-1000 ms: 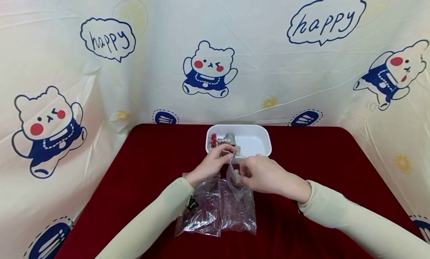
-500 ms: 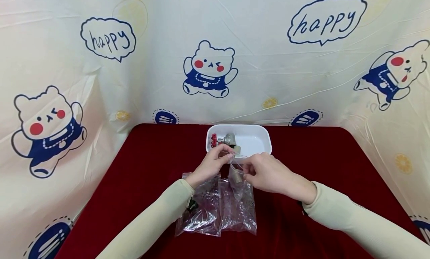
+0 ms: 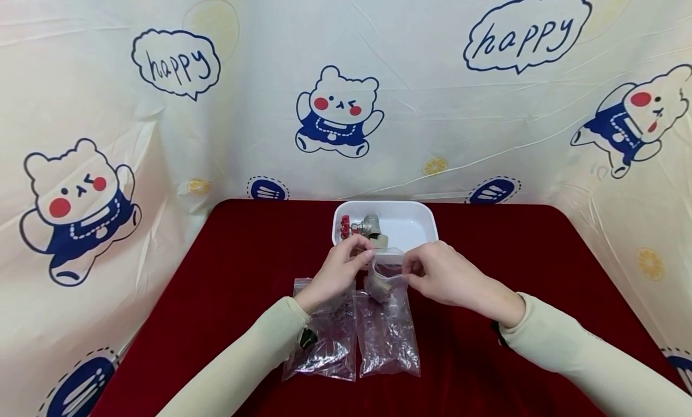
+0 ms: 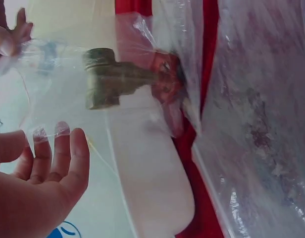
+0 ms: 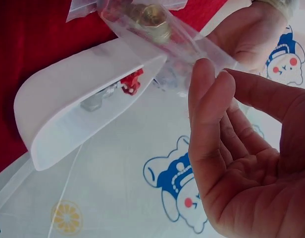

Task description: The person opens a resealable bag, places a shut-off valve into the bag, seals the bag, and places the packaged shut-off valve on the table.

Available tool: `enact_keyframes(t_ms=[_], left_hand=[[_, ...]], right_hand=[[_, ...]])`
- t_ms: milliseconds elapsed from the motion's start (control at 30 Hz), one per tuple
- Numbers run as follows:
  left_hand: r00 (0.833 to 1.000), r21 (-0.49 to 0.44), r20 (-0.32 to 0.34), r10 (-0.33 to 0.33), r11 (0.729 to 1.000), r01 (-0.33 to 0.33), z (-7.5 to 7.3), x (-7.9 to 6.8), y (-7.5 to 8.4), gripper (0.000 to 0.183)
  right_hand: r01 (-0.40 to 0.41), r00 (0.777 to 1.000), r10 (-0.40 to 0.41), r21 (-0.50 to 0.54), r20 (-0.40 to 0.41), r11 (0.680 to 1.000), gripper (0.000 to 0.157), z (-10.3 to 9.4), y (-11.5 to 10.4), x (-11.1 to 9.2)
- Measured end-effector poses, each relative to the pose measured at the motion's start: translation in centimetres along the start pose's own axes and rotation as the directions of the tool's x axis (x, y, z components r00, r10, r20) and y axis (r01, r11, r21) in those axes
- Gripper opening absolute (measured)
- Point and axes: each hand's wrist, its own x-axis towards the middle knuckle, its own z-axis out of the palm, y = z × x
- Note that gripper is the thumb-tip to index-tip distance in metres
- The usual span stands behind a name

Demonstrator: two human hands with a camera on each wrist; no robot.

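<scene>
A clear plastic bag hangs between both hands, its mouth spread apart. Through its film shows a brass valve with a red handwheel; one threaded brass end faces up in the right wrist view. My left hand pinches the left side of the bag's rim between thumb and fingers. On the other side, my right hand pinches the rim with thumb and index finger. Just beyond the hands, a white tray holds a grey metal valve with a red handwheel.
Two flat clear bags lie on the dark red cloth: a left bag, partly under the left forearm, and a right bag, below the held bag. A pale fitting sits in the tray. A printed curtain encloses the table.
My right hand has drawn away to the right, first from the brass part and then with the bag's rim, widening its mouth. The brass part has sunk lower; the left hand has barely moved.
</scene>
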Motion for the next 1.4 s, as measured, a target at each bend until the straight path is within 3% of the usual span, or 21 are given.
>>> enact_keyframes(t_ms=[367,467,533,600,633,700,767,833,900,1100,1400], left_hand=[[0.999,0.009,-0.044,-0.014,1.000,0.014,0.4,-2.0,1.1,0.004],[0.999,0.027,-0.041,0.007,1.000,-0.006,0.3,-2.2,0.9,0.004],[0.997,0.106,-0.047,0.059,0.993,-0.054,0.1,-2.2,0.7,0.004],[0.989,0.248,-0.040,0.141,0.960,-0.127,-0.2,-2.2,0.4,0.004],[0.982,0.332,-0.034,0.185,0.929,-0.163,-0.4,-2.2,0.3,0.004],[0.963,0.494,-0.013,0.269,0.839,-0.228,-0.7,-2.3,0.3,0.004],[0.948,0.597,0.020,0.318,0.756,-0.267,-0.9,-2.3,0.2,0.005],[0.941,0.643,0.045,0.335,0.712,-0.284,-1.0,-2.3,0.3,0.006],[0.939,0.663,0.068,0.337,0.688,-0.296,-1.1,-2.3,0.4,0.005],[0.941,0.673,0.101,0.323,0.674,-0.304,-1.0,-2.1,0.7,0.004],[0.951,0.664,0.094,0.293,0.694,-0.279,-0.6,-2.1,0.8,0.003]], right_hand=[[0.017,1.000,-0.017,-0.002,-0.004,1.000,0.011,-1.8,2.5,-0.5],[0.024,1.000,-0.024,0.003,-0.009,1.000,0.009,-1.7,3.2,-0.4],[0.027,1.000,-0.027,0.010,-0.016,1.000,0.006,-1.5,3.6,-0.5],[0.026,0.999,-0.025,0.014,-0.029,1.000,0.003,-1.3,3.9,-0.5],[0.026,0.999,-0.025,0.019,-0.037,0.999,0.003,-1.2,4.0,-0.5],[0.028,0.998,-0.026,0.033,-0.058,0.999,0.004,-0.9,4.3,-0.6],[0.031,0.996,-0.027,0.048,-0.080,0.998,0.008,-0.7,4.6,-0.6],[0.035,0.994,-0.029,0.059,-0.102,0.998,0.014,-0.5,4.8,-0.7],[0.035,0.994,-0.028,0.060,-0.108,0.998,0.022,-0.4,5.0,-0.7],[0.081,0.991,-0.082,-0.015,-0.110,0.997,0.040,-0.2,4.2,0.2],[0.230,0.959,-0.247,-0.125,-0.137,0.965,0.024,1.9,1.5,3.2]])
